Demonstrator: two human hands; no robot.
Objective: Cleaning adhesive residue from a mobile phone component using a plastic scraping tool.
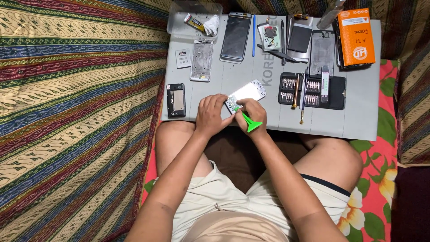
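White phone (247,92) lying tilted on grey mat, near edge gripped under my fingers. Green plastic pry tool (250,122), flared end toward me, tip at phone's edge.

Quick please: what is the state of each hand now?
Left hand: closed on the white phone, steadying it.
Right hand: closed on the green pry tool.

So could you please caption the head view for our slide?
Left hand steadies a white phone on a grey mat; right hand works a green plastic pry tool.
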